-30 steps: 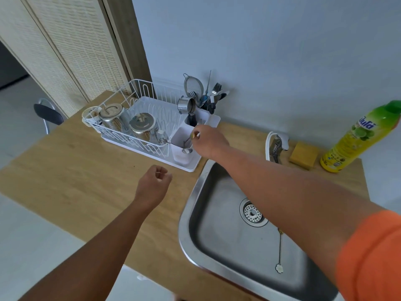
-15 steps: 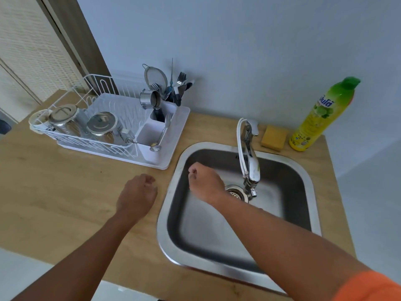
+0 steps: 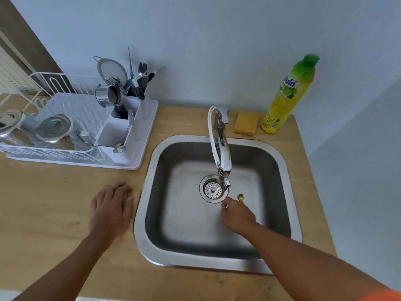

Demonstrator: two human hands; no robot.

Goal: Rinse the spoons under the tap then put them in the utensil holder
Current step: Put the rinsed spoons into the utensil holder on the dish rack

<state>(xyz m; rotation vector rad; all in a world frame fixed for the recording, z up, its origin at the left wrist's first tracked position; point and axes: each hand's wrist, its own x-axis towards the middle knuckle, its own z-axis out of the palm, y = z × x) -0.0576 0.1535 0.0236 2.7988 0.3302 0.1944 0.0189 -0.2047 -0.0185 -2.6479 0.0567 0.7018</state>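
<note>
**Over the steel sink, right hand on a small gold spoon**

Under the camera lies a light wooden countertop (image 3: pixel 54 209) with a square stainless steel sink (image 3: pixel 288 192) set into it, against a plain pale grey-blue wall (image 3: pixel 217 40). At the far left a beige woven door panel is cut by the picture edge.

One label can be partly read: the tall yellow dish soap bottle with green cap (image 3: pixel 286 94) has blue script on it, but I cannot make out the letters. It stands in the back right corner, just beside a yellow rectangular sponge (image 3: pixel 247 122).

The right hand (image 3: pixel 237 216) is down inside the sink, near the round drain strainer (image 3: pixel 213 189). Its fingers are curled narrow around the handle of a small gold spoon (image 3: pixel 240 197); only the bowl end shows beyond the fingers, the handle is hidden. The chrome tap (image 3: pixel 223 148) reaches over the drain; no water is seen.

The left hand (image 3: pixel 111 210) rests flat on the countertop beside the sink rim, fingers loosely together, holding nothing; it is blurred.

A silver spoon (image 3: pixel 128 131) leans in the white plastic utensil holder (image 3: pixel 121 131) at the end of the white wire dish rack (image 3: pixel 71 124). Forks and a strainer stand in its rear compartment.
</note>
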